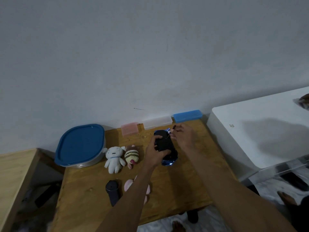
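Observation:
A black object (pixel 163 143) lies on a shiny blue foil bag (pixel 170 160) near the back of the wooden table (pixel 189 186). My left hand (pixel 154 152) grips the black object from its left side. My right hand (pixel 183 136) pinches a small thin dark piece (pixel 173 127) at the object's far end. What the black object is cannot be made out.
A blue-lidded container (pixel 80 145) stands at the back left. A white plush (pixel 114 159), a striped plush (pixel 132 155), a pink plush (pixel 129 185) and a black cylinder (pixel 112 191) lie left of my arms. Pink (pixel 130 130), white (pixel 158 123) and blue (pixel 187 116) boxes line the wall. A white appliance (pixel 260 131) stands right.

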A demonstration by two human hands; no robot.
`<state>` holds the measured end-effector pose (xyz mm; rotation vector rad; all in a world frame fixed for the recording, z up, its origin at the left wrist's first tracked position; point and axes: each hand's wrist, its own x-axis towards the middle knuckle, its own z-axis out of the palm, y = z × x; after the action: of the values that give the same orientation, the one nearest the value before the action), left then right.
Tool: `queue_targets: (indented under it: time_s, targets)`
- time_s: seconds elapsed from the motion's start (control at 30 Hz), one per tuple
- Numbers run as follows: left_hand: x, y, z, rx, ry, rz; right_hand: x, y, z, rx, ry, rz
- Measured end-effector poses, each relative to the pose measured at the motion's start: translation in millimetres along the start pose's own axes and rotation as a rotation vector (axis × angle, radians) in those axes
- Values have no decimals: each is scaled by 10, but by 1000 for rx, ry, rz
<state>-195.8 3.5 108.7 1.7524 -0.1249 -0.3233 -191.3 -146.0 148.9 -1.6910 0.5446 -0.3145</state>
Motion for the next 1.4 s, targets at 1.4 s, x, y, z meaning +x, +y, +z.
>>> queue_targets:
  time_s: [1.4]
  targets:
    - [11, 159, -29, -80, 9, 25, -33, -184, 129, -318, 79, -421]
